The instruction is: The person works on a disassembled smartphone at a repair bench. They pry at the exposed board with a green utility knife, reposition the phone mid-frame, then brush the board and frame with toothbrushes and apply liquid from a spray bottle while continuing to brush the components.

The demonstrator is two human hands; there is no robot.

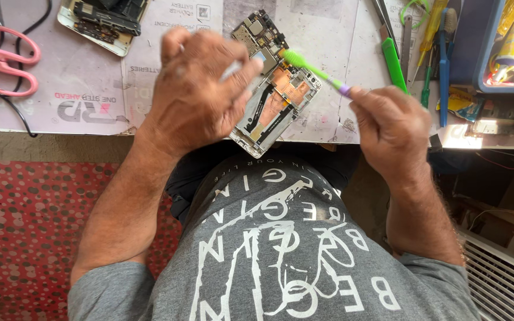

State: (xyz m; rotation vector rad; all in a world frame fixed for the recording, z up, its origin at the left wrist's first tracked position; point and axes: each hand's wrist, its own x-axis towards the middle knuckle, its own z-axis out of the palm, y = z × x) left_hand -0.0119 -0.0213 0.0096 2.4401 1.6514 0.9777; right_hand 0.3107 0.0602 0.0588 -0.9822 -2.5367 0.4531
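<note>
opened phone (278,89) sits on the white worktop (340,71) right at its near edge, back cover off so you can see the circuit board at the far end and the copper-coloured patch in the middle. left hand (200,89) is draped over the phone's left side, fingers curled around its edge and gripping it. right hand (391,128) is just right of the phone, fingers closed in a pinch on the purple end of a green brush (313,70), and the brush head is touching the phone near its upper middle.

left of the phone, well apart, pink scissors (4,59) lie on the worktop. beyond the phone to the left there's a second stripped phone (103,21). right of the phone, a bunch of green and blue tools (420,53) lie beside a blue tray (477,59).
</note>
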